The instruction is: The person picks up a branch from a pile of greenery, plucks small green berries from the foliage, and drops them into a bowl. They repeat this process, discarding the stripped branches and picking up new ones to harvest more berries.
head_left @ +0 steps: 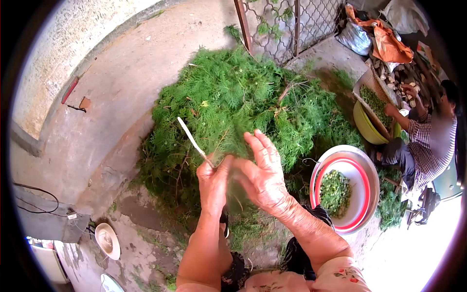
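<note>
The left hand (213,182) is closing around the lower end of a pale, thin, stick-like piece (189,135), which is slanting up and away from the fist over a wide heap of green, feathery-leaved branches (238,92). The right hand (267,180) is hovering just beside the left one; its outer fingers are extending upward, while the thumb and forefinger are blurring near the left fist, so I cannot tell whether they are pinching anything. A faint green-brown blur is showing around the fingertips.

The heap is covering the middle of the grey concrete floor (116,117) and reaching toward its far edge, where a brown metal lattice gate (297,27) is standing. Right of the heap, a round silver-coloured metal basin (375,190) is sitting on the floor, and a white bowl with a red rim (359,197) is resting inside it, holding small green pieces (334,192).

Near the floor's right edge, a person in a checked shirt (441,141) is sitting, one hand reaching to a tan woven tray (384,91) that is leaning over a yellow-green tub (362,124). More small green pieces are lying in the tray. Toward the floor's near left corner, a pale brimmed hat (108,241) is lying; along the left edge, a red-handled tool (70,91) is resting by the curved wall (73,48).
</note>
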The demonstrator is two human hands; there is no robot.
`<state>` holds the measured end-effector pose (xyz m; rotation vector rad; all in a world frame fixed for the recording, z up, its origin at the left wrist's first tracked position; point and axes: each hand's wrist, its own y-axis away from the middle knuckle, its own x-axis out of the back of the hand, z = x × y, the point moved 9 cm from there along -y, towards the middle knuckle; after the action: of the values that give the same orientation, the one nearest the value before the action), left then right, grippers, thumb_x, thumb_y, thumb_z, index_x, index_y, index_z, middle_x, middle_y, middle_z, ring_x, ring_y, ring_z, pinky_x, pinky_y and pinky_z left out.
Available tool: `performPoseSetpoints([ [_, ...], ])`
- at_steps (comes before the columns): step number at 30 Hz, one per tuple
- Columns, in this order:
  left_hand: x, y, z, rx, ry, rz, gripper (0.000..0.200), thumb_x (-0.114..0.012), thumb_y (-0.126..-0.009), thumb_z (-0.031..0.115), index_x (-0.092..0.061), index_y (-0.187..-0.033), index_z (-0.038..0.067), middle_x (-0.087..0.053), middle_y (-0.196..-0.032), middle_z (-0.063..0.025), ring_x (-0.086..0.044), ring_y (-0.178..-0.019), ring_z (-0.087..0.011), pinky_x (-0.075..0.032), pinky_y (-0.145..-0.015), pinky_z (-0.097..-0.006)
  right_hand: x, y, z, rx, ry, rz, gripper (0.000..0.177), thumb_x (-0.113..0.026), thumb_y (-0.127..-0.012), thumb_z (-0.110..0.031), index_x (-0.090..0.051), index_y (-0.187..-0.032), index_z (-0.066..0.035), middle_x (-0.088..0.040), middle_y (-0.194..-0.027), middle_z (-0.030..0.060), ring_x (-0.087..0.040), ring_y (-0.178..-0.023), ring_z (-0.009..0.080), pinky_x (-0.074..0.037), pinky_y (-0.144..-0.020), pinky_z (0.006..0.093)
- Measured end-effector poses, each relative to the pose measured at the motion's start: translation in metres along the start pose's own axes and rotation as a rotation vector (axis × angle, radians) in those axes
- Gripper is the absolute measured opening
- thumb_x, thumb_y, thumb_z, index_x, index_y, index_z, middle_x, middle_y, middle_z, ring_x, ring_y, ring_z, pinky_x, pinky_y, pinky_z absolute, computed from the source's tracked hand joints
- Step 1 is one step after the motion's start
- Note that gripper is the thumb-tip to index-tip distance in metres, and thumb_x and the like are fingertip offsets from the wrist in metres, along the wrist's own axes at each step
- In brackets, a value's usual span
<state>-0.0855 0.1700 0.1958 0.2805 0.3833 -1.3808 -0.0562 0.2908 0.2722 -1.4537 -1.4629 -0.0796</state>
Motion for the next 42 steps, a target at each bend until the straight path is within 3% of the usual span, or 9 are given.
performPoseSetpoints([
  [6, 0.039, 0.0, 0.013, 0.019, -0.03, 0.359, 0.028, -0.065, -0.08, 0.032, -0.06, -0.077, 0.005, -0.057, -0.068, 0.0029, -0.039, -0.05, -0.0024, -0.031, -0.044, -0.0184, -0.014, 0.01, -0.009, 0.004, -0.111, -0.074, 0.02, -0.071, -0.062, -0.009, -0.056, -0.074, -0.005, -0.055, -0.091, 0.0122, -0.049, -0.097, 0.0342, -0.037, -0.086, 0.0481],
  [11, 0.072, -0.007, 0.019, -0.039, -0.061, 0.62, 0.041, -0.062, -0.079, 0.045, -0.052, -0.071, 0.006, -0.051, -0.061, 0.0008, -0.037, -0.045, -0.0049, -0.029, -0.04, -0.0194, -0.05, 0.037, -0.003, -0.305, -0.523, -0.307, 0.019, -0.056, -0.085, -0.011, -0.05, -0.072, 0.001, -0.05, -0.061, 0.0127, -0.046, -0.051, 0.0275, -0.04, -0.048, 0.029],
  [15, 0.084, -0.005, 0.02, -0.026, -0.099, 0.617, 0.047, -0.058, -0.08, 0.05, -0.049, -0.071, 0.005, -0.042, -0.055, 0.0018, -0.034, -0.04, -0.0068, -0.029, -0.037, -0.0218, -0.077, 0.063, -0.016, -0.616, -0.882, -0.557, 0.027, -0.051, -0.089, -0.02, -0.051, -0.071, 0.0, -0.056, -0.066, 0.017, -0.056, -0.059, 0.0305, -0.044, -0.054, 0.0342],
  [20, 0.107, -0.01, 0.024, -0.02, -0.002, 0.666, 0.048, -0.056, -0.08, 0.054, -0.048, -0.071, 0.008, -0.029, -0.044, 0.0042, -0.027, -0.037, -0.0076, -0.024, -0.038, -0.0235, -0.055, 0.061, -0.044, -0.33, -0.735, -0.523, 0.029, -0.05, -0.089, -0.021, -0.049, -0.068, 0.0, -0.053, -0.06, 0.0143, -0.051, -0.051, 0.0279, -0.042, -0.048, 0.0334],
  [24, 0.107, -0.016, 0.027, 0.033, 0.246, 0.419, 0.046, -0.05, -0.081, 0.056, -0.045, -0.069, 0.011, -0.028, -0.042, 0.0069, -0.023, -0.035, -0.0065, -0.022, -0.037, -0.0223, -0.032, 0.046, -0.011, -0.262, -0.746, -0.508, 0.028, -0.054, -0.087, -0.029, -0.059, -0.079, -0.002, -0.049, -0.054, 0.0054, -0.047, -0.041, 0.0111, -0.038, -0.039, 0.027],
  [30, 0.087, -0.023, 0.011, 0.188, 0.314, 0.133, 0.046, -0.045, -0.084, 0.054, -0.043, -0.066, 0.012, -0.028, -0.042, 0.0067, -0.025, -0.032, -0.0066, -0.023, -0.035, -0.0218, -0.043, 0.06, 0.077, -0.988, -1.201, -0.159, 0.019, -0.049, -0.089, -0.009, -0.056, -0.103, 0.001, -0.058, -0.075, 0.0059, -0.056, -0.053, 0.012, -0.051, -0.05, 0.0248],
  [33, 0.081, -0.014, 0.008, 0.25, 0.092, 0.286, 0.045, -0.034, -0.089, 0.05, -0.043, -0.069, 0.011, -0.03, -0.038, 0.005, -0.027, -0.027, -0.0086, -0.028, -0.032, -0.0226, -0.032, 0.049, 0.083, -0.81, -1.212, 0.094, 0.021, -0.05, -0.087, -0.002, -0.056, -0.107, 0.0, -0.061, -0.092, 0.0079, -0.061, -0.083, 0.0168, -0.051, -0.075, 0.0312],
  [36, 0.051, -0.012, -0.011, 0.322, 0.343, -0.086, 0.046, -0.032, -0.089, 0.051, -0.043, -0.072, 0.01, -0.027, -0.037, 0.0044, -0.027, -0.027, -0.0094, -0.029, -0.033, -0.0245, -0.006, 0.022, 0.058, -0.363, -0.718, 0.132, 0.026, -0.055, -0.081, 0.005, -0.059, -0.105, -0.003, -0.062, -0.093, 0.0065, -0.058, -0.087, 0.0131, -0.045, -0.079, 0.0231],
  [42, 0.038, -0.014, -0.013, 0.34, 0.592, -0.189, 0.043, -0.038, -0.089, 0.047, -0.049, -0.074, 0.008, -0.035, -0.042, 0.0059, -0.032, -0.031, -0.0057, -0.025, -0.033, -0.0197, -0.004, 0.033, 0.049, -0.518, -0.743, 0.12, 0.017, -0.056, -0.085, -0.006, -0.059, -0.1, 0.001, -0.061, -0.08, 0.0034, -0.052, -0.056, 0.0059, -0.043, -0.049, 0.0187],
])
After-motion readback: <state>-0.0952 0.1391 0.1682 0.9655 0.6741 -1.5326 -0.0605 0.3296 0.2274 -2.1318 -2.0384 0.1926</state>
